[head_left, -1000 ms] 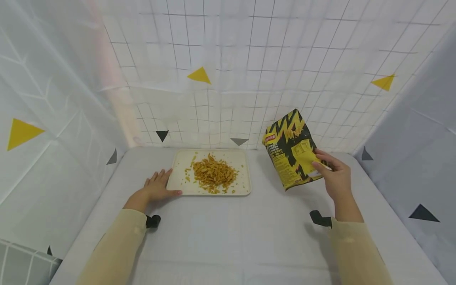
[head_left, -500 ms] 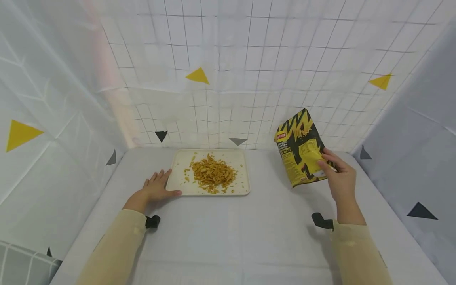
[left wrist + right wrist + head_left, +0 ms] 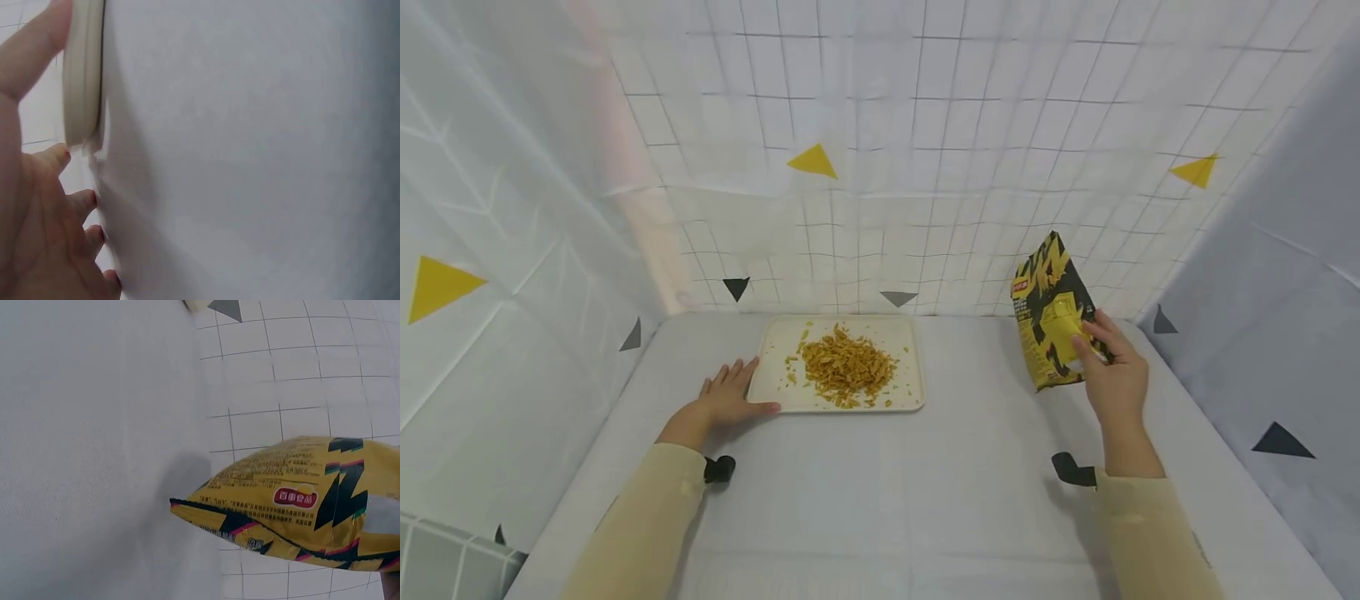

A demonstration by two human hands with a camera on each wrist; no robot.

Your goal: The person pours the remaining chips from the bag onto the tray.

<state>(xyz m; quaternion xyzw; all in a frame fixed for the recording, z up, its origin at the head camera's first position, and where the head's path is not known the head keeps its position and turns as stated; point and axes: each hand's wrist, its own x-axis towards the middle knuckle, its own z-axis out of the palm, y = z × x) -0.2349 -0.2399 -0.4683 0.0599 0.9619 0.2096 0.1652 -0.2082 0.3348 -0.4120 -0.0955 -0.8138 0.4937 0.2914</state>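
Observation:
In the head view, a cream rectangular tray [image 3: 775, 383] lies on the table with a heap of broken yellow-brown chips [image 3: 847, 365] in its middle and crumbs around it. My left hand [image 3: 718, 400] rests at the tray's left end, fingers spread and thumb on the front rim; in the left wrist view the thumb [image 3: 37, 53] touches the tray's edge [image 3: 84, 75]. To the right, my right hand [image 3: 1117, 367] pinches the side of a black and yellow chip bag [image 3: 1052, 321], held tilted above the table. The bag's printed side [image 3: 269, 494] fills the right wrist view's lower right.
A white cloth covers the table [image 3: 880, 492]. Behind it hangs a white grid-patterned curtain [image 3: 887, 225] with coloured triangles, and further sheets close off the left and right sides. Black straps sit on both wrists.
My right hand has moved the chip bag to the right, away from the tray, and the bag has turned so its face looks narrower. My left hand stays on the tray.

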